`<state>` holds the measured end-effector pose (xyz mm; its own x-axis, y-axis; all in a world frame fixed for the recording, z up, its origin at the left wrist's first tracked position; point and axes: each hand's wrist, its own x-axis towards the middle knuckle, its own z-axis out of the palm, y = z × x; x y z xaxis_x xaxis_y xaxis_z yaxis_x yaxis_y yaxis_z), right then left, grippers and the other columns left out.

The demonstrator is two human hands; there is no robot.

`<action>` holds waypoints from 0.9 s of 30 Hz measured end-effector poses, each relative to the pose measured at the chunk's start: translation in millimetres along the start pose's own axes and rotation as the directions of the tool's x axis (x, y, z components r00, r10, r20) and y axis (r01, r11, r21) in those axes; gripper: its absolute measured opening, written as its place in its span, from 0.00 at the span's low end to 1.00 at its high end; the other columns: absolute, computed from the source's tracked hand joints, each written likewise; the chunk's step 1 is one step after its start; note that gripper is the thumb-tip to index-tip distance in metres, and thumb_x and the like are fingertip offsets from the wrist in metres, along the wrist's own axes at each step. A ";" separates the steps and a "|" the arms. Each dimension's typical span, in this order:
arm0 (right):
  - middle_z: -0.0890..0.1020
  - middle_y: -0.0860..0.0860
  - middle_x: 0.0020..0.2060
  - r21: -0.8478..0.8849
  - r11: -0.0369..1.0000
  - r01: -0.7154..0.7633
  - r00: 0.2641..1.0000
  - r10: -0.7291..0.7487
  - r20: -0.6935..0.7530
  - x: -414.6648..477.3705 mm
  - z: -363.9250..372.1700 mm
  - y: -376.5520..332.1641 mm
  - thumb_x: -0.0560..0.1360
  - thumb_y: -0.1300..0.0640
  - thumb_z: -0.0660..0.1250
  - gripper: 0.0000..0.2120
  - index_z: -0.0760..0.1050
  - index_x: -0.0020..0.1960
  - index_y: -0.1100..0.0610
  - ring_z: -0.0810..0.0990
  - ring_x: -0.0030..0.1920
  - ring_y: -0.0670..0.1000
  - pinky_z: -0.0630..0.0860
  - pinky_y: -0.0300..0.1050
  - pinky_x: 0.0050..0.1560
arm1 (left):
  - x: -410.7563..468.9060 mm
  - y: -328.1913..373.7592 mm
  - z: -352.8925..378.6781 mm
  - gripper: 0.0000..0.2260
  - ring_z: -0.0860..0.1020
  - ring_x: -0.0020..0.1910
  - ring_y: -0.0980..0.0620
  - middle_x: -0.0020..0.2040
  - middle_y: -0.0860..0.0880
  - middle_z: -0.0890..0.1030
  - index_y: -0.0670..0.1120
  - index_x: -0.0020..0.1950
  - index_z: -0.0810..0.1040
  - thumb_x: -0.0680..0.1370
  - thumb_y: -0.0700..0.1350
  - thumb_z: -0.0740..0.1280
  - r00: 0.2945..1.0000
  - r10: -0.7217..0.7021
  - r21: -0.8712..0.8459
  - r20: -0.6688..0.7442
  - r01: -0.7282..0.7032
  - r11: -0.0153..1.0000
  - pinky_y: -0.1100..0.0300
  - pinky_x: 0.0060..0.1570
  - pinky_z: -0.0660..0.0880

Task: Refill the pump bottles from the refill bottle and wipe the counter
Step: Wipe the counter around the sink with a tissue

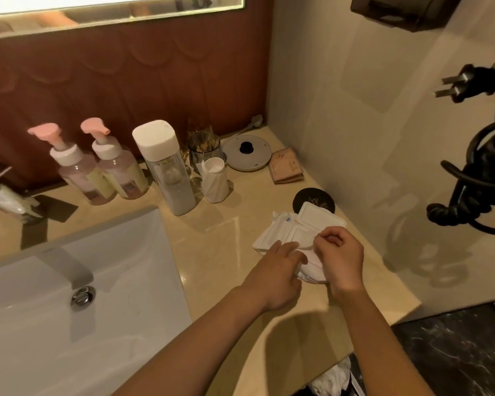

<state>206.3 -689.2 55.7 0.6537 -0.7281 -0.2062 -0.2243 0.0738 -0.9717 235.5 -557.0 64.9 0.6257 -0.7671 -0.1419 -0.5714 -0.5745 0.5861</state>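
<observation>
Softness governs this grasp. The white, pillow-like plastic pack of wipes (280, 235) lies flat on the beige polished stone surface (226, 230), right of the white rectangular sink (69, 324). Its far end reaches the round black coaster (306, 197) behind it. Its stiff white flap lid (322, 220) is folded open.

The left hand (277, 271) rests on the near end of the pack, its fingers (290, 248) fairly straight and close together, pressing it down. The right hand (342, 260) is curled over the opening, thumb and forefinger brought together in a pinch at the slot. Whether a sheet is already between them I cannot tell.

The pack looks light and yielding, and its film is likely slick. It would probably slide or lift under a pull unless held down, as the left hand does now. A sheet should be thin, limp and probably damp, so it is best taken by a corner at the slot and drawn out slowly, or others may follow.

The clear round pump bottles with pink heads (82, 172) stand upright side by side at the back of the surface, well apart from the hands. The tall clear refill bottle with a white square cap (166, 170) stands capped just to their right. These look rigid and smooth, and the refill bottle is best gripped round its middle.
</observation>
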 end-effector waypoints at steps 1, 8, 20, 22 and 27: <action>0.78 0.53 0.35 0.050 0.998 -0.038 0.999 0.038 -0.004 -0.8 -2.0 -1.5 0.69 0.72 0.65 0.08 0.76 0.42 0.61 0.76 0.38 0.49 0.74 0.42 0.40 | 0.0 0.7 0.5 0.18 0.55 0.73 0.45 0.75 0.46 0.59 0.44 0.67 0.68 0.77 0.40 0.62 1.000 0.005 0.008 0.002 -0.005 1.000 0.55 0.71 0.56; 0.74 0.50 0.33 0.507 0.845 -0.171 0.982 0.108 0.152 -6.3 -14.1 -28.1 0.73 0.75 0.58 0.13 0.70 0.38 0.59 0.71 0.34 0.45 0.73 0.34 0.36 | 6.3 -0.1 7.7 0.19 0.55 0.73 0.42 0.74 0.44 0.61 0.45 0.67 0.68 0.76 0.40 0.63 1.000 0.005 0.062 0.005 -0.005 0.998 0.54 0.73 0.51; 0.78 0.48 0.40 0.768 0.528 -0.363 0.892 -0.041 0.450 -30.7 -40.6 -47.9 0.55 0.61 0.74 0.15 0.75 0.40 0.52 0.81 0.46 0.50 0.79 0.48 0.50 | 1.3 23.0 3.8 0.14 0.68 0.63 0.59 0.63 0.54 0.72 0.48 0.63 0.73 0.78 0.48 0.62 0.944 -0.135 -0.453 -0.300 -0.016 0.891 0.69 0.63 0.62; 0.78 0.50 0.41 0.674 0.642 -0.365 0.883 0.010 0.469 -42.6 -37.2 -36.2 0.56 0.59 0.75 0.17 0.74 0.42 0.52 0.80 0.44 0.51 0.79 0.46 0.45 | -15.1 29.1 -0.5 0.11 0.74 0.56 0.61 0.57 0.55 0.77 0.47 0.60 0.76 0.79 0.47 0.61 0.938 -0.230 -0.694 -0.258 -0.014 0.720 0.70 0.56 0.68; 0.81 0.57 0.41 0.316 0.907 -0.277 0.923 0.160 0.351 -80.5 -7.3 -8.4 0.70 0.71 0.59 0.11 0.74 0.46 0.58 0.80 0.39 0.51 0.76 0.40 0.36 | -61.0 15.8 5.7 0.20 0.78 0.45 0.52 0.45 0.48 0.81 0.44 0.52 0.80 0.70 0.58 0.64 0.951 -0.303 -0.944 -0.063 0.042 0.328 0.56 0.48 0.73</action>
<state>150.2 -636.2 81.4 0.8211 -0.4206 -0.3858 -0.1565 0.4841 -0.8609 185.3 -520.8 78.3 0.8013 -0.5378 -0.2622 0.3403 0.0492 0.9390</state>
